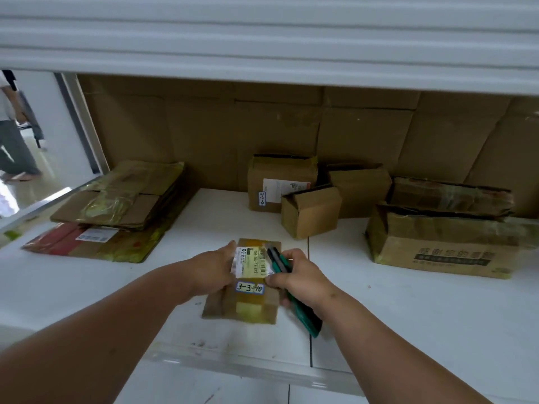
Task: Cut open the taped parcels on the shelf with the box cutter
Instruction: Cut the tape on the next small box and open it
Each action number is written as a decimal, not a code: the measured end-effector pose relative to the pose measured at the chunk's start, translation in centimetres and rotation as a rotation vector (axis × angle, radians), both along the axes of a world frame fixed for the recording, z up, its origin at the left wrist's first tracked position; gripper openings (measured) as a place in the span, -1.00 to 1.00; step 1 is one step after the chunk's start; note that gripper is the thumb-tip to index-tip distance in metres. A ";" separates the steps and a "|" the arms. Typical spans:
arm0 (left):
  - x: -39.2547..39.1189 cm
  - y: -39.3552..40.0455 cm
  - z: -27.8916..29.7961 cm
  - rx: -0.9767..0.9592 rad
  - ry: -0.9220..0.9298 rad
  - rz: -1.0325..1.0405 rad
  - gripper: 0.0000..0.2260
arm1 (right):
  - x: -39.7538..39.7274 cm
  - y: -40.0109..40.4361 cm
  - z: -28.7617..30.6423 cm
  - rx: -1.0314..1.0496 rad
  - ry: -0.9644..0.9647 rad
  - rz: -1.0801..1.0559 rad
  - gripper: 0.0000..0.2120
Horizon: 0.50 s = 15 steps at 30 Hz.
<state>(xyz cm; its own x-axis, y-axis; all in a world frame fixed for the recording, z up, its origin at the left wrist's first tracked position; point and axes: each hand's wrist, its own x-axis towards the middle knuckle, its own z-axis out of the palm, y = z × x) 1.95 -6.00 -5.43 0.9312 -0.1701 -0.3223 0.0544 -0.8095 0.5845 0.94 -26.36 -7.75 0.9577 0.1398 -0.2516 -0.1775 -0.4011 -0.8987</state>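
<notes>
The small flat brown cardboard parcel (242,301), yellow-taped, is steadied by the left hand (214,268) while the right hand (300,277) grips the green box cutter (303,314), seemingly ready to slit the tape.

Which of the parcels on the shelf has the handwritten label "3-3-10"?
The small flat parcel at the front, held between the left hand and right hand. The upright box behind carries a different handwritten label; its digits are too small to be sure.

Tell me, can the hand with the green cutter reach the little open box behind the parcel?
Probably yes. The right hand grips the box cutter at the taped parcel, and the small open box stands just beyond it on the shelf, with only bare shelf between. The left hand is off to the side.
</notes>
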 end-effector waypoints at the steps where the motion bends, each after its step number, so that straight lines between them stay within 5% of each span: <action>1: -0.2 0.2 -0.1 -0.034 0.009 -0.015 -0.29 | 0.0 0.2 0.1 -0.007 0.010 0.012 -0.57; 5: -0.8 0.9 -0.2 -0.057 0.019 -0.053 -0.33 | 0.3 -0.1 0.5 -0.049 0.011 0.066 -0.75; 9: -0.7 1.1 -0.3 0.176 -0.093 -0.177 -0.26 | 0.8 -0.4 1.0 -0.196 -0.061 0.038 -0.78; 15: 0.4 1.4 0.0 0.281 -0.088 -0.356 0.02 | 1.6 0.0 2.5 -0.472 -0.117 0.065 -0.54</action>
